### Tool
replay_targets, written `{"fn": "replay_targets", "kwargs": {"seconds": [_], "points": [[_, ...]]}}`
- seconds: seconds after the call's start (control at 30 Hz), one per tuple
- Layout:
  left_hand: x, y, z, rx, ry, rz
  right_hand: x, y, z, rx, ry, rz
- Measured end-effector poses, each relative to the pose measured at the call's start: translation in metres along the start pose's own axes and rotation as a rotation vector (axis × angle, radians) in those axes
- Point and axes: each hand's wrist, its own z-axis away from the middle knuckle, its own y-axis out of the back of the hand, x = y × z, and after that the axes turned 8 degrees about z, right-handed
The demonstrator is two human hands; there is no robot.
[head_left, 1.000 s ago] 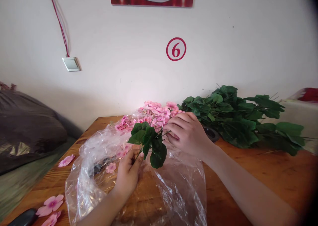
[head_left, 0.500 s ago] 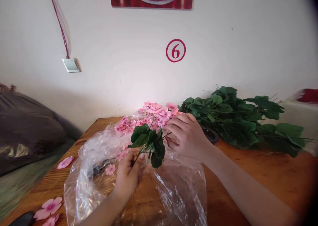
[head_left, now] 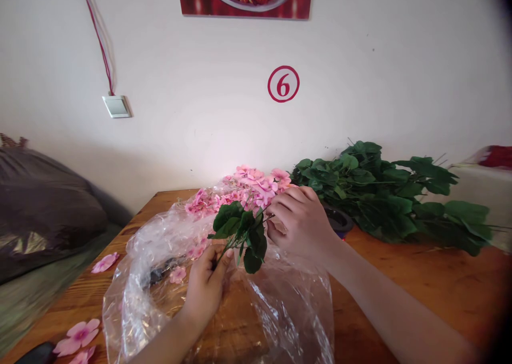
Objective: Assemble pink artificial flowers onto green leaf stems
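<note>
Over the middle of the table, my left hand [head_left: 208,276] is closed around the lower stem of a small sprig of green artificial leaves [head_left: 244,230]. To the right of those leaves, my right hand [head_left: 300,220] pinches a thin stem; whether it belongs to the leaf sprig or to a flower spray I cannot tell. Just behind both hands lies a heap of pink artificial flowers [head_left: 256,185] on a clear plastic bag [head_left: 140,294]. A few pink blossoms show in or under the bag, beside my left hand.
At the right rear is a large pile of green leaf stems [head_left: 372,193], with a dark round object [head_left: 340,220] beside it. Loose pink flowers [head_left: 78,337] lie along the table's left side, near a black object [head_left: 38,353]. A dark sack [head_left: 48,209] stands left of the table [head_left: 420,284].
The view has tilted up slightly. Both hands keep their holds, and the leaf sprig has shifted very slightly to the right.
</note>
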Motion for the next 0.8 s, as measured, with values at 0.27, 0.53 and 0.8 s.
{"fn": "replay_targets", "kwargs": {"seconds": [0.27,0.53,0.8], "points": [[-0.001,-0.001,-0.001,0.025,-0.007,-0.011,-0.004,-0.002,0.002,0.028,-0.041,0.028],[-0.004,-0.001,0.001,0.005,0.023,0.009,-0.009,-0.005,0.003,0.073,-0.117,0.06],[0.0,0.0,0.0,-0.019,-0.007,-0.014,-0.011,-0.005,0.003,0.101,-0.168,0.057]]}}
